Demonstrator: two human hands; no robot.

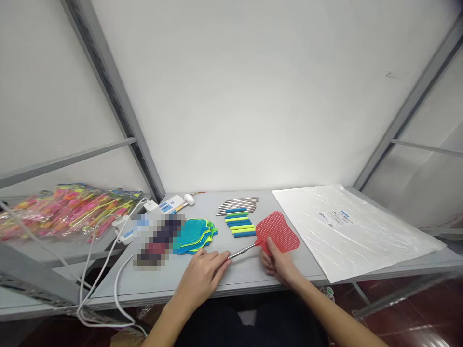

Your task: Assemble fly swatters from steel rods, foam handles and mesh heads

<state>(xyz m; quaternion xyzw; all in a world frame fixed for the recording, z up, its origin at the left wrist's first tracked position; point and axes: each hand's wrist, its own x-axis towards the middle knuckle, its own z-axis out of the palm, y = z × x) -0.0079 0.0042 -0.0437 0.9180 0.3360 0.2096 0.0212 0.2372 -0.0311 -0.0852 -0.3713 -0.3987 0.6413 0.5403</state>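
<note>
A fly swatter with a red perforated head (278,231) and a thin metal rod lies across both hands above the table's front part. My right hand (277,265) is closed on the red head near its neck, thumb on top. The other end, where a bit of red shows, is wrapped by my left hand (206,272); most of that end is hidden. To the left lies a stack of blue and yellow-green swatter heads (193,235). Beyond my hands rest several blue, green and yellow handle tubes (239,224) and a row of metal rods (242,203).
On the right, a large white plastic-wrapped sheet or pack (347,231) bears a label. Power strips (170,205) with white cables (104,260) stand at the left. Bagged colourful items (72,212) fill the left shelf. A blurred patch hides something beside the swatter heads.
</note>
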